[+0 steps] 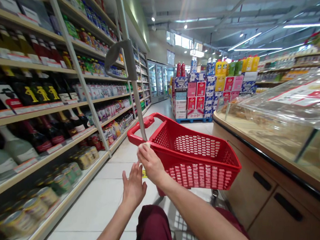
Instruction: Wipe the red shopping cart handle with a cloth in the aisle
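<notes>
A red plastic shopping cart (200, 133) with honeycomb-mesh sides stands in front of me. My right hand (153, 166) is closed on a white cloth (144, 147), pressing it against the cart's rim just below the handle (136, 135). Only a small part of the cloth shows past the fingers. Below and to the left, my left hand (134, 184) is open with fingers spread, holding nothing. A grey metal pole (139, 109) with a grey plastic loop (122, 60) rises from the cart's handle end.
Shelves of bottles and cans (46, 107) line the left side. A wooden counter (257, 179) with a clear cover (294, 104) borders the cart on the right. Ahead, stacked boxes (196, 97) stand on a blue pallet (196, 120), with glass-door fridges (158, 79) behind. White tiles (98, 200) cover the floor.
</notes>
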Action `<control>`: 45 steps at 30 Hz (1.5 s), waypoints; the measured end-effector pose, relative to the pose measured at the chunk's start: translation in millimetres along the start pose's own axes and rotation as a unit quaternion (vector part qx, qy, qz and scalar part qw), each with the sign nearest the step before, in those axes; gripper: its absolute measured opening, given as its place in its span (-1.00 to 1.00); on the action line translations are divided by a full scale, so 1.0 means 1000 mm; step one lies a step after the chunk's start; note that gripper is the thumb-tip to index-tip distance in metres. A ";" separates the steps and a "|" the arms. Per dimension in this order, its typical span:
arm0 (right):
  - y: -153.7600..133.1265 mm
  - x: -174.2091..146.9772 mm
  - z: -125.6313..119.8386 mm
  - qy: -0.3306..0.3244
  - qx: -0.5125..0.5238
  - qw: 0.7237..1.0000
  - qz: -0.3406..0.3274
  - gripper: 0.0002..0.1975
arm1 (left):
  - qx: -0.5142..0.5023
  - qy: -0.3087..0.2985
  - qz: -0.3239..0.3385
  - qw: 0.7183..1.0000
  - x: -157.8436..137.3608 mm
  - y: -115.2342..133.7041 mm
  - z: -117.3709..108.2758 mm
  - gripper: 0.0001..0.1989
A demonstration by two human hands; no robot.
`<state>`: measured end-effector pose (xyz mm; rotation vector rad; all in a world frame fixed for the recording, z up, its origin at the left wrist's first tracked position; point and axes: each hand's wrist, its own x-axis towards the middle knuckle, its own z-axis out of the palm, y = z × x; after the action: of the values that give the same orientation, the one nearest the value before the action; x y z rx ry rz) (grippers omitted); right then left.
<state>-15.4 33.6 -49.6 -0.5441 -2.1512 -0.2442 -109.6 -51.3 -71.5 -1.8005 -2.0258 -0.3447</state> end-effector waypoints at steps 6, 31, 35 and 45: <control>0.001 -0.045 0.014 -0.171 0.005 0.985 0.020 -0.82 | -0.002 -0.004 -0.005 1.000 -0.006 -0.006 0.007 -0.45; 0.092 -0.110 -0.085 0.092 -0.068 0.946 0.302 -0.45 | -0.042 0.053 0.075 0.995 0.044 0.067 -0.025 -0.43; 0.067 -0.077 -0.059 0.062 -0.022 0.965 0.252 -0.42 | -0.034 0.052 0.108 0.992 0.064 0.084 -0.032 -0.40; 0.139 -0.170 -0.135 0.087 -0.159 0.906 0.383 -0.50 | 0.002 0.002 0.144 0.990 0.079 0.089 -0.020 -0.38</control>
<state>234.2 57.7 -108.4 -1.4467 -1.5798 -0.1899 -25.2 21.8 -25.1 -2.0518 -1.7277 -0.2573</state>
